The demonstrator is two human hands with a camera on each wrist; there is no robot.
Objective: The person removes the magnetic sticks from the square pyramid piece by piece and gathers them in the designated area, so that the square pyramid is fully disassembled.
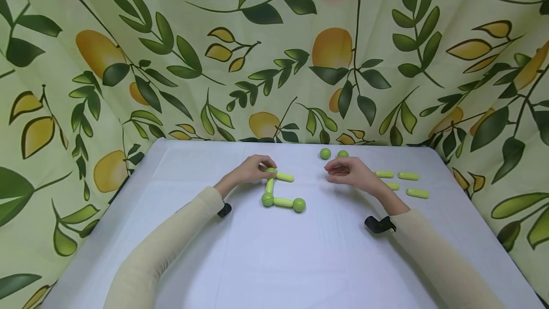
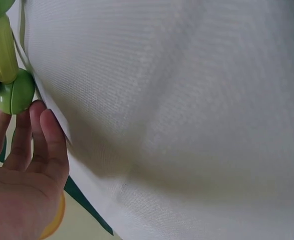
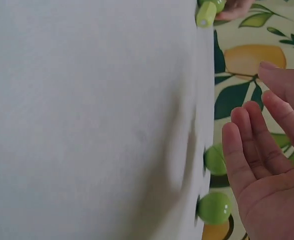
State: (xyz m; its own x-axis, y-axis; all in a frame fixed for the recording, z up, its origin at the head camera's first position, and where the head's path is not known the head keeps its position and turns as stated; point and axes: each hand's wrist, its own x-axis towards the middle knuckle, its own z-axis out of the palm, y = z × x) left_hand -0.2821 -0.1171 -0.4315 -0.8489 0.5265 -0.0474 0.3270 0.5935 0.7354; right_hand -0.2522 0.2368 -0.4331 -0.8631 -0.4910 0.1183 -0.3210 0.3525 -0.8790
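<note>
Two pale sleeves (image 1: 150,252) are stretched over a white-covered table (image 1: 274,261), with a black device (image 1: 379,224) seen at each wrist. At the table's middle, a green squared C is laid out: a near-left ball (image 1: 268,199) is joined by a near rod (image 1: 283,202) to a near-right ball (image 1: 299,205), and by a side rod (image 1: 269,186) to a corner ball (image 1: 271,171), from which a far rod (image 1: 285,177) is pointed rightward. The corner ball is pinched by the left hand (image 1: 253,168) and partly covered; in the left wrist view its seam is revealed (with tiny white marks). The far rod's bare end is shown only in the right wrist view. Well to the right, the right hand (image 1: 353,175) is held in the air with nothing gripped, its thumb parted from loosely bent fingers. Beyond its wrist lie four loose rods (image 1: 408,176), two partly blocked. Farther back, a right loose ball (image 1: 342,153) is half hidden by that hand, near a left loose ball (image 1: 325,153); in the right wrist view, the left one is overlapped by a fingertip instead. Behind everything, a leaf-and-fruit curtain (image 1: 266,56) is hung.
</note>
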